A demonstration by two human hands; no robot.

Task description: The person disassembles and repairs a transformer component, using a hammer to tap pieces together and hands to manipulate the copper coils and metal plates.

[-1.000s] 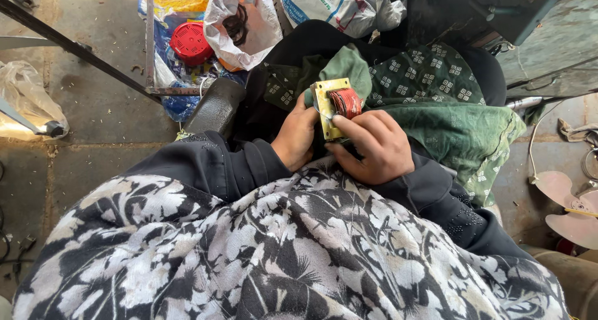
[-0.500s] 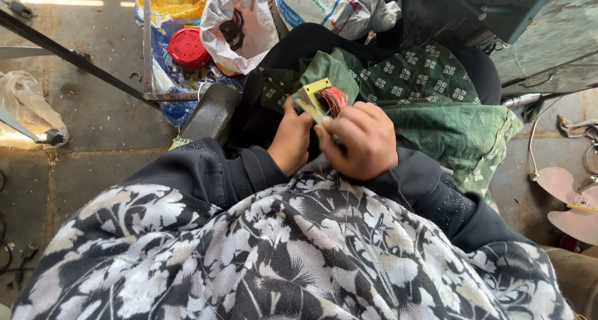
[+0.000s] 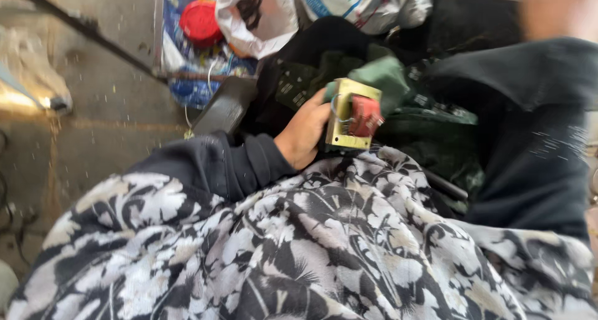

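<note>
Small transformer (image 3: 352, 115) in left hand (image 3: 303, 134)

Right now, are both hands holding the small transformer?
No: only the left hand grips the transformer; the right hand is raised away.

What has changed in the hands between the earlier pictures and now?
The right hand let go of the small transformer and rose to the upper right, blurred. The left hand stays with its grip on the transformer, above the floral cloth.

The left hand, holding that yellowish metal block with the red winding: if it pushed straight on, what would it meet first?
Probably the green cloth just beyond the left hand and its block; depth is hard to judge.
</note>
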